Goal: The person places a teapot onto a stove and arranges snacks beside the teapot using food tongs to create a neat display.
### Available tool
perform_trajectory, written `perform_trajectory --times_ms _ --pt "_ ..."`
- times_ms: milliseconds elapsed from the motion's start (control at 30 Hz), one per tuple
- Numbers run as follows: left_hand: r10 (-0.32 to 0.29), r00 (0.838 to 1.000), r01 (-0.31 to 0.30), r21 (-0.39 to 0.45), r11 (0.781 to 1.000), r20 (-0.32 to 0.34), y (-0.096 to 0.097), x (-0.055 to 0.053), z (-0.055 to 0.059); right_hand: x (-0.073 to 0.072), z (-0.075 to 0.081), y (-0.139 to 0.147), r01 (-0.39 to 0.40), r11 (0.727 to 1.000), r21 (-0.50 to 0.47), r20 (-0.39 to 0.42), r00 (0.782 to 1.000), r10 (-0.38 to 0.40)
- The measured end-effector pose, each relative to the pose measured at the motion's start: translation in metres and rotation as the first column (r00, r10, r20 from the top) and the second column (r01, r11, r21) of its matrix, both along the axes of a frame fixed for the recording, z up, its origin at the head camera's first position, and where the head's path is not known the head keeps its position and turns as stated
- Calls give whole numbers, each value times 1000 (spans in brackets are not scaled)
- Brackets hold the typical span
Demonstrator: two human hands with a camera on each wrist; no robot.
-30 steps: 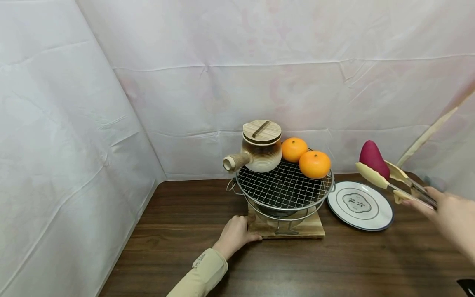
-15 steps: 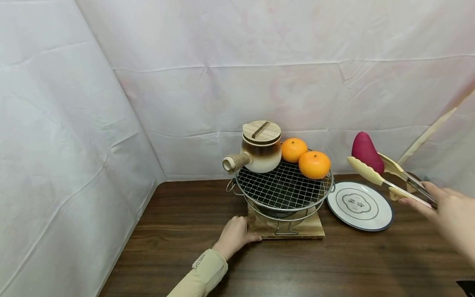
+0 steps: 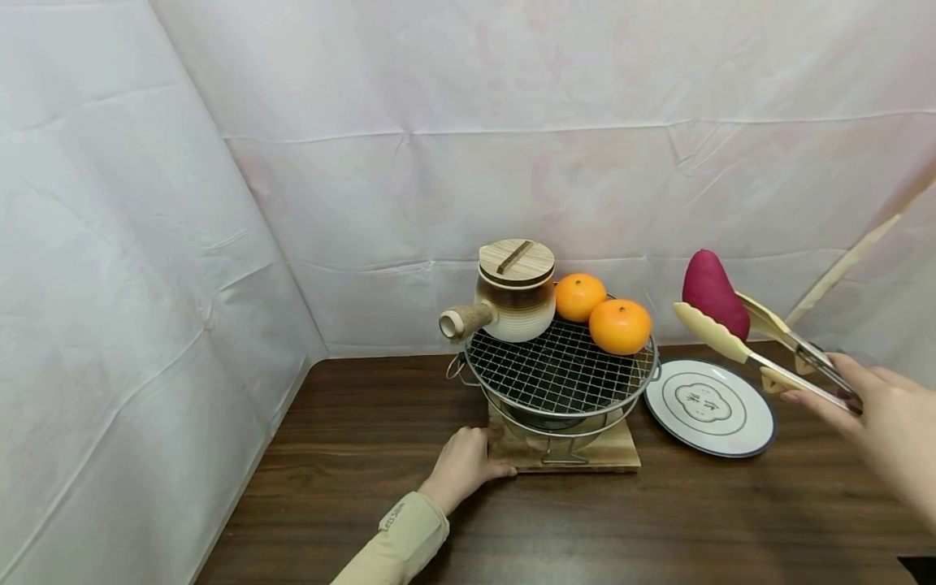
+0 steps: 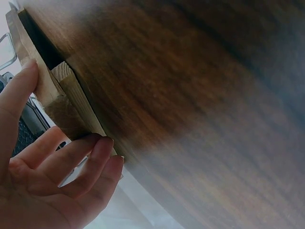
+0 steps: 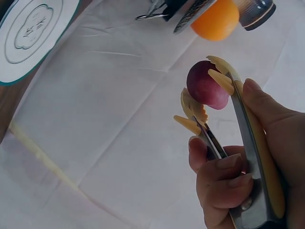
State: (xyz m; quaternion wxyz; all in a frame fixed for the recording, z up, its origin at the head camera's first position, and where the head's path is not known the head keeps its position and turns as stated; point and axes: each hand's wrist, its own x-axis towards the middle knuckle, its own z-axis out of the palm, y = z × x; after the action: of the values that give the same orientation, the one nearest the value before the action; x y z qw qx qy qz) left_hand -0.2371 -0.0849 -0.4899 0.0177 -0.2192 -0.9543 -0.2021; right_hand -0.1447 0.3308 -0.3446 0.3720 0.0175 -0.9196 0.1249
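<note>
My right hand [image 3: 888, 414] holds a pair of tongs [image 5: 252, 143] with cream scalloped tips, thumb on one arm and curled fingers round the other. Between the tips sits a smooth purple-red sweet potato [image 3: 712, 296], raised above the table, to the right of the grill. Low in front, my left hand [image 3: 464, 461] grips the left front corner of a wooden board [image 3: 614, 455], thumb along one edge and fingers at its side [image 4: 71, 114]. On that board stands a round tabletop grill with a wire mesh [image 3: 556, 374].
A lidded clay pot [image 3: 517, 305] with a side handle [image 3: 465, 319] stands at the mesh's back left. Two mandarins [image 3: 620, 327] lie at its back right. A white blue-rimmed plate [image 3: 746, 426] rests right of the grill. White cloth [image 3: 409, 187] hangs behind and left.
The sweet potato in the tongs has moved left and up, closer to the grill, as my right hand tilts the tongs upward. My left hand stays at the board.
</note>
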Motion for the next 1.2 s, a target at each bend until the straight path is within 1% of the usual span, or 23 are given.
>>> perform_trajectory --times_ms 133,233,433,600,733,833,967,1200 --pt "4 1000 -4 -2 1000 2 0 0 0 4 7 -10 -9 1000 -1 6 1000 9" --pt "6 1000 -6 -1 1000 1 0 1 0 8 11 -17 -2 1000 10 21 1000 2" --pt "1 1000 -1 6 1000 9 -1 2 0 13 15 -27 4 999 42 32 999 -5" --pt "-7 1000 6 11 1000 11 -1 2 0 16 17 -31 -1 999 44 71 997 -2" --pt "-10 1000 10 14 1000 5 -1 2 -1 18 19 -36 -16 999 45 69 998 13" --pt "-8 1000 8 10 1000 -6 -1 2 -1 20 21 -41 -14 999 36 106 994 10" --pt "-6 1000 6 6 1000 -19 -1 1 0 23 23 -46 10 999 39 180 983 -17" --pt "-8 1000 8 2 1000 -17 -1 1 0 24 24 -52 -7 996 84 231 973 -13"
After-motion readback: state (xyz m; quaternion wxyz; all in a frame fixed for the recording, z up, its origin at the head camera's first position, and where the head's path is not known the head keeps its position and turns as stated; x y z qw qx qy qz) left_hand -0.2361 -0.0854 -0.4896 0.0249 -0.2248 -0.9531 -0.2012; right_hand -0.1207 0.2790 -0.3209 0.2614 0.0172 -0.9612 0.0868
